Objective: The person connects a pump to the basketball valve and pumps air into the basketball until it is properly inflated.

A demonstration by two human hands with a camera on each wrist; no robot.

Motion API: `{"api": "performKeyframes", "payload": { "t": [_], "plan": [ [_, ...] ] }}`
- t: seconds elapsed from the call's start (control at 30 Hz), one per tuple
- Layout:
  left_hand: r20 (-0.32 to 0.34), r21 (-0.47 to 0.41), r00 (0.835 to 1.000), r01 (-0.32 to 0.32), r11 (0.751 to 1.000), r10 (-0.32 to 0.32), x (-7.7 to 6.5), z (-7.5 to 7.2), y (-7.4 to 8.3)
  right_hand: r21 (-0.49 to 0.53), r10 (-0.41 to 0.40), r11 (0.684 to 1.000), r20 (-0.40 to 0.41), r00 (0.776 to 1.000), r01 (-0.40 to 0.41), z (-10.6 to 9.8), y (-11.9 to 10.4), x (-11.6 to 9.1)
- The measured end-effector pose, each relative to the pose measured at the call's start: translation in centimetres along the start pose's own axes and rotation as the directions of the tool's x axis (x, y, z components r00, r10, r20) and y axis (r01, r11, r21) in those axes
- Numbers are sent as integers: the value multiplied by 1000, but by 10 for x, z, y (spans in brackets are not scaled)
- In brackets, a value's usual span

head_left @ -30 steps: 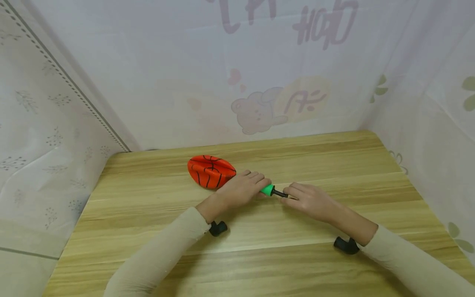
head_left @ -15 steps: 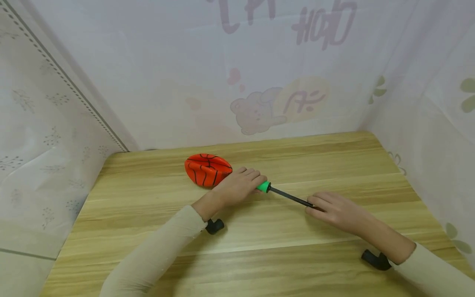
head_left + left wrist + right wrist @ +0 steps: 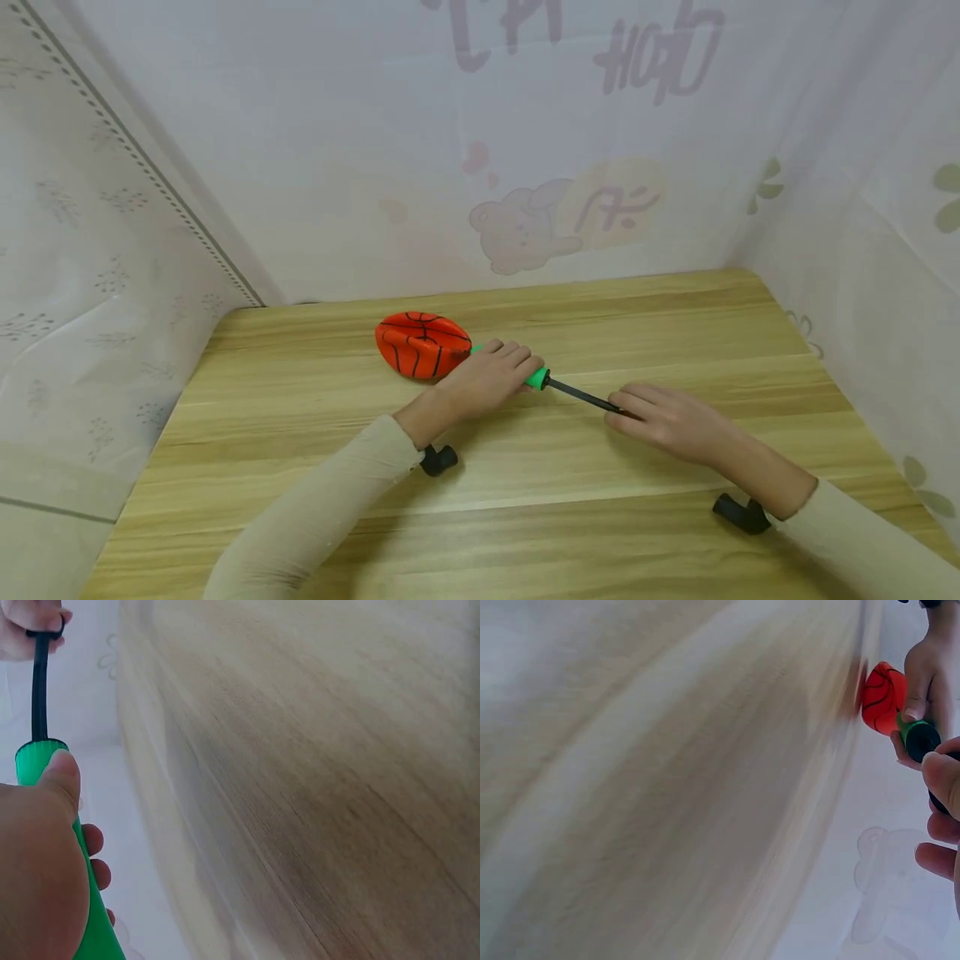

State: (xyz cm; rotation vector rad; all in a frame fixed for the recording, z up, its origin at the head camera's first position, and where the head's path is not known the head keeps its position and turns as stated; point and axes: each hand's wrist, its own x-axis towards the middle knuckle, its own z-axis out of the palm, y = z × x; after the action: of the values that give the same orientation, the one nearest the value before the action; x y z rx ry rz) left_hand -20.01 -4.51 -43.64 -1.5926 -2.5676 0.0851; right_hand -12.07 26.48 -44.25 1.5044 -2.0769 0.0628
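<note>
My left hand (image 3: 482, 383) is wrapped around the green barrel of a hand pump (image 3: 537, 379); in the left wrist view the thumb lies along the barrel (image 3: 100, 934). From its right end a black rod (image 3: 581, 394) sticks out, partly drawn. My right hand (image 3: 667, 422) grips the black handle (image 3: 46, 633) at the rod's end, mostly covered by the fingers in the head view. A sagging, dented red-orange toy basketball (image 3: 420, 350) with black lines sits at the barrel's left end. Whether a needle joins them is hidden.
Everything is over a wood-grain table (image 3: 540, 533). Pale printed cloth (image 3: 360, 167) hangs behind the table and at both sides. A black wrist mount (image 3: 441, 460) sits under the left wrist, another mount (image 3: 741, 513) under the right.
My right hand first moved right, drawing the rod far out of the barrel, then came slightly back left. The left hand and the basketball stay nearly in place.
</note>
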Motion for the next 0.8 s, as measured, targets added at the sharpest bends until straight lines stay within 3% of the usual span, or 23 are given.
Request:
{"api": "performKeyframes", "payload": {
  "t": [0.33, 0.63, 0.8],
  "plan": [
    [26, 36, 1000, 15, 999, -16, 3, 1, 5, 5, -65, 998, 0, 998, 65, 18, 11, 24],
    [16, 40, 1000, 20, 999, -21, 5, 0, 5, -10, -57, 998, 15, 998, 57, 31, 19, 49],
    [51, 37, 999, 15, 999, -17, 4, -1, 4, -23, -67, 997, 13, 998, 68, 36, 19, 55]
  ]
}}
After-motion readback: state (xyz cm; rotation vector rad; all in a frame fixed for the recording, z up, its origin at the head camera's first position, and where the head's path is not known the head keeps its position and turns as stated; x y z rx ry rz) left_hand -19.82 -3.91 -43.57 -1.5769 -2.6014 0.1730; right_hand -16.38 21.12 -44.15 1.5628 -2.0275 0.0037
